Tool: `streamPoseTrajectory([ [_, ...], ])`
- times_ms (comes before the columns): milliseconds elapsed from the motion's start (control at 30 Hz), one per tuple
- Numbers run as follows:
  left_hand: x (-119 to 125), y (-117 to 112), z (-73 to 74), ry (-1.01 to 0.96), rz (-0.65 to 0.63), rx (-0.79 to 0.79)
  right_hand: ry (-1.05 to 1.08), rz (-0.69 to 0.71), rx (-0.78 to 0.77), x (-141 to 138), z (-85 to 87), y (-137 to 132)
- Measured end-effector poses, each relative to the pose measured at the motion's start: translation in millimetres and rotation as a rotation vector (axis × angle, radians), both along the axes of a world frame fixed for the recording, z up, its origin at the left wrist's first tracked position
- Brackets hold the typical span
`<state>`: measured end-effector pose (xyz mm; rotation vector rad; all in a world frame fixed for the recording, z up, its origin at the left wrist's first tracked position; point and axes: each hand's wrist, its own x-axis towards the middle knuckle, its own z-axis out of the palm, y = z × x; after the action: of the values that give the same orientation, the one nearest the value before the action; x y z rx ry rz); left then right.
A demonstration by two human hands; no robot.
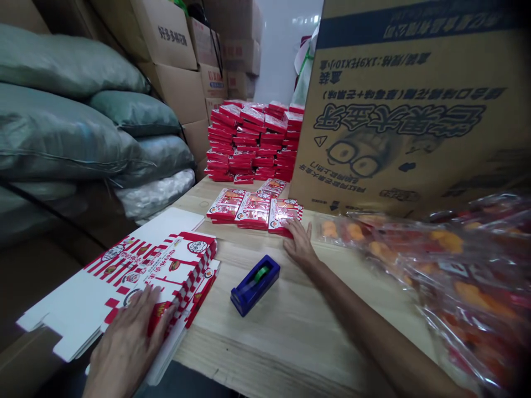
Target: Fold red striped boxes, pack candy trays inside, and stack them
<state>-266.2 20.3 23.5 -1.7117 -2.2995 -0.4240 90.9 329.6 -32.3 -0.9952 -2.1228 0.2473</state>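
Broadly, we work at a pale wooden table [232, 354] that fills the near middle of the scene. On its far right side stands a large cardboard carton [406, 160], its dark lettering upside down. Grey-green sacks [58, 121] are piled at the far left, and behind them we see stacked brown boxes [174, 94]. At the far end of the table rises a tall heap of red packets [253, 138], just left of the large carton. Clear plastic packs with orange pieces [448, 243] spread along the right side. Near left, flattened red-and-white printed cartons [166, 260] lie in a stack reaching past the table's left edge. Beyond them, left of the large carton's base, three short piles of red-and-white packets [254, 209] sit side by side, with another behind. Our left hand [130, 331] lies on the flattened cartons, fingers extended and not clenched. Our right hand [302, 246] is loosely spread, holding nothing that we can see, its fingertips at the rightmost short pile; whether they press on it we cannot tell. Between our hands rests a blue tape dispenser [249, 294], carrying a green tape roll [261, 273].
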Motion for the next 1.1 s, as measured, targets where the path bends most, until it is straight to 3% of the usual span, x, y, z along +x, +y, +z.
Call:
streamPoseTrajectory([
  [67, 7, -5, 20.4, -0.01, 0.064, 0.129, 0.051, -0.022, 0.002, 9, 11.8, -27],
  [167, 33, -17, 60.0, -0.096, 0.242, 0.485, 0.173, -0.044, -0.024, 26, 29.0, -84],
  [233, 61, -22, 82.4, -0.346, 0.294, 0.639, 0.431, -0.018, -0.203, 36, 41.4, -128],
  [267, 78, -22, 89.1, -0.573, 0.257, 0.61, 0.501, 0.02, -0.352, 38, 48.3, -151],
  [333, 115, -20, 90.1, -1.112, 0.061, 0.449, 0.632, 0.074, -0.663, 41, 62.6, -195],
  [400, 153, -18, 75.4, -1.539, -0.098, 0.209, 0.785, 0.165, -0.911, 40, 75.2, -233],
  [500, 194, -22, 41.5, -1.794, -0.274, -0.097, 1.01, 0.186, -1.06, 45, 84.0, -273],
  [533, 201, -24, 32.6, -1.762, -0.316, -0.117, 1.049, 0.167, -1.072, 49, 83.7, -283],
  [600, 206, -27, 24.1, -1.516, -0.357, -0.004, 1.041, 0.127, -1.087, 61, 79.6, -301],
  [700, 202, -27, 33.8, -0.92, -0.498, 0.208, 0.908, 0.087, -1.082, 79, 70.9, -326],
  [800, 201, -22, 48.6, -0.545, -0.711, 0.155, 0.777, 0.091, -1.058, 86, 66.8, -350],
  [900, 205, -20, 49.9, -0.48, -0.712, 0.038, 0.73, 0.135, -1.077, 86, 66.0, -369],
  [1100, 215, -23, 41.0, -0.818, -0.854, -0.263, 0.801, 0.121, -1.194, 91, 49.1, -387],
])
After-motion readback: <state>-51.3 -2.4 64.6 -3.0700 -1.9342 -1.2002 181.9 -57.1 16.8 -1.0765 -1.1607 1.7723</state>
